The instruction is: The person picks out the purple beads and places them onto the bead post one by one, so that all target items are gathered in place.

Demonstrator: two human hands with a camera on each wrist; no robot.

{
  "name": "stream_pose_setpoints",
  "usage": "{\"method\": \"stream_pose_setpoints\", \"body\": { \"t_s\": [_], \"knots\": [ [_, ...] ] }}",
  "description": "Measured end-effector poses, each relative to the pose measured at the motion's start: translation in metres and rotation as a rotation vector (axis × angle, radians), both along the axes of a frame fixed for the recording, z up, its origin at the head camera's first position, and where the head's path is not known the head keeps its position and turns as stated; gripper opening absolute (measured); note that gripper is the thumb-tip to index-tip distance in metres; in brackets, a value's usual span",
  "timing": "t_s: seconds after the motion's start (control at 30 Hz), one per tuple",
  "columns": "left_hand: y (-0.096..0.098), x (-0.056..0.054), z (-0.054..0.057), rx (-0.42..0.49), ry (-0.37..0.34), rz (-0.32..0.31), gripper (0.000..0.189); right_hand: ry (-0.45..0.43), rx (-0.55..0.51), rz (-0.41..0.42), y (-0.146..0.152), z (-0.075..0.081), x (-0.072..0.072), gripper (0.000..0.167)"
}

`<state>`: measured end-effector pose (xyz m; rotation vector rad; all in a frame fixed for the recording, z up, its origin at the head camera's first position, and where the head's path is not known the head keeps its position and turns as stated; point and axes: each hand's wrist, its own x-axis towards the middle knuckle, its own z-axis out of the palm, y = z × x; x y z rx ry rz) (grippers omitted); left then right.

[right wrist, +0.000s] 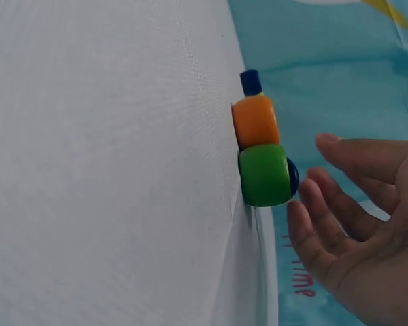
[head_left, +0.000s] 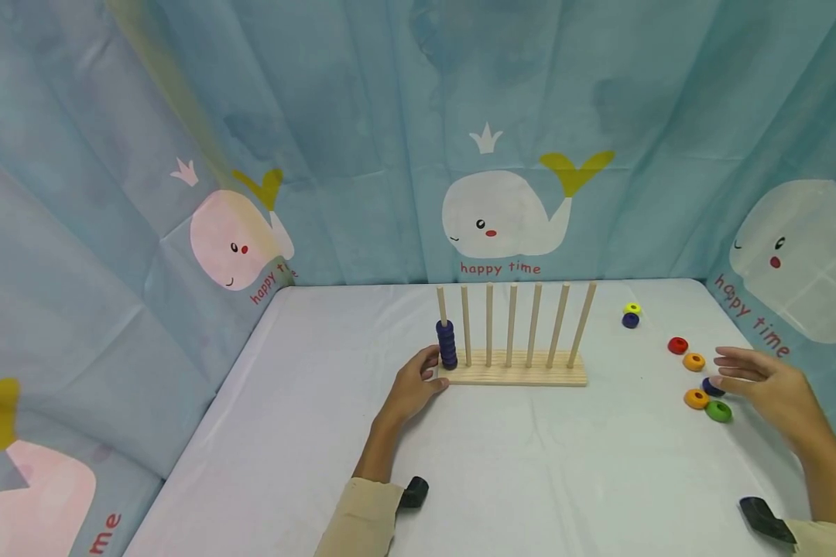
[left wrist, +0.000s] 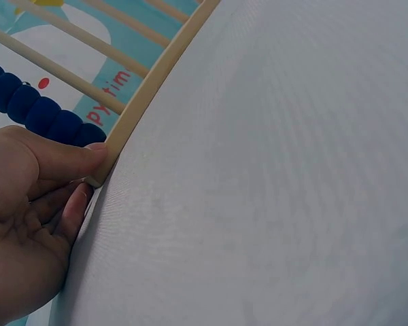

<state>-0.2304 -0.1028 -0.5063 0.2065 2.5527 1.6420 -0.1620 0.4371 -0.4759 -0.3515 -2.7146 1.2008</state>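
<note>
A wooden peg stand [head_left: 515,377] with several upright pegs stands mid-table, a stack of dark blue beads [head_left: 447,344] on its leftmost peg. My left hand [head_left: 411,389] grips the left end of the base, thumb at the front edge and fingers behind. Over at the right, my right hand [head_left: 773,393] hovers with parted fingers above a loose dark blue bead [head_left: 711,390], its thumb overlapping that bead in the head view. Beside it lie a green bead [right wrist: 264,175] and an orange bead [right wrist: 256,123]. Nothing is between the right thumb and fingers.
Behind those, another orange bead [head_left: 693,367] and a red bead [head_left: 677,350] lie on the white-covered table [head_left: 529,472]. Farther back sit a yellow bead [head_left: 632,305] and a dark blue bead [head_left: 630,323]. A whale-print curtain [head_left: 362,155] encloses the table's back and sides.
</note>
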Motion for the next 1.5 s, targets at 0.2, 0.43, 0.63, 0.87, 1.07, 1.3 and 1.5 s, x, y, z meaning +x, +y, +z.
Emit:
{"method": "stream_pose_setpoints", "body": {
  "t_s": [0.2, 0.43, 0.63, 0.87, 1.07, 1.3, 1.5],
  "knots": [
    [0.0, 0.0, 0.0, 0.002, -0.001, -0.002, 0.066, -0.057, 0.02, -0.016, 0.002, -0.004, -0.003, 0.062],
    [-0.001, -0.001, -0.001, 0.006, 0.011, -0.003, 0.066, -0.102, 0.025, 0.009, 0.007, -0.011, -0.007, 0.062],
    [-0.001, -0.001, -0.002, -0.009, 0.017, 0.001, 0.065, -0.12, 0.035, 0.053, 0.011, -0.013, -0.007, 0.063],
    [0.0, -0.001, -0.002, -0.014, 0.013, 0.003, 0.065, -0.14, 0.073, 0.086, 0.013, -0.015, -0.007, 0.064],
    [-0.001, -0.002, -0.003, -0.009, 0.015, -0.001, 0.065, -0.144, 0.088, 0.08, 0.015, -0.016, -0.007, 0.064],
    [-0.001, -0.002, -0.003, 0.002, 0.02, -0.005, 0.064, -0.149, 0.067, 0.057, 0.013, -0.013, -0.007, 0.063],
    [-0.001, -0.001, -0.003, -0.003, 0.012, -0.005, 0.064, -0.135, 0.08, 0.059, 0.005, -0.001, -0.005, 0.052]
  ]
}}
